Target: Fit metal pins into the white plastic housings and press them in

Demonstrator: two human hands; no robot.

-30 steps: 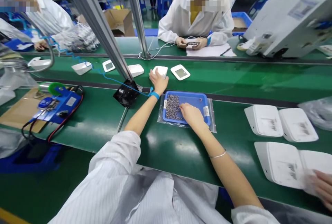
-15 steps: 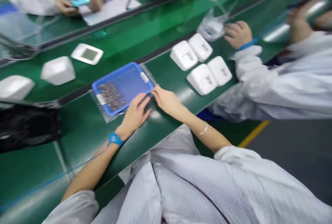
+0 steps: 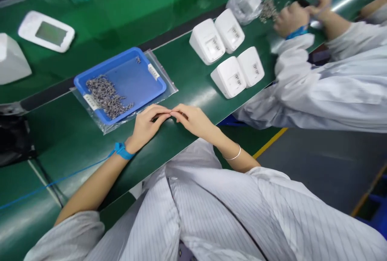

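My left hand [image 3: 150, 123], with a blue strap at its wrist, is closed in a pinch just below the blue tray's near edge. My right hand [image 3: 193, 120] pinches too, and the fingertips of both hands meet. Whatever lies between them is too small or too hidden to make out. The blue tray [image 3: 133, 109] rests on a clear plastic bag [image 3: 104, 128] on the bench. A heap of small metal parts [image 3: 107, 95], apparently screws, fills its left side, and a few lie in its far right corner.
Several white device housings [image 3: 229, 77] stand to the right of the tray. Beyond them are a clear bag [image 3: 246, 1] and a co-worker's hands [image 3: 292, 19] near small metal parts. A white device with a screen [image 3: 46, 31] lies at far left, above a black object [image 3: 15, 140].
The view has shifted, so the tray appears farther left. My hands have come together, fingertips touching; the left fingers were spread before. The co-worker's hand has moved from the clear bag to the small parts.
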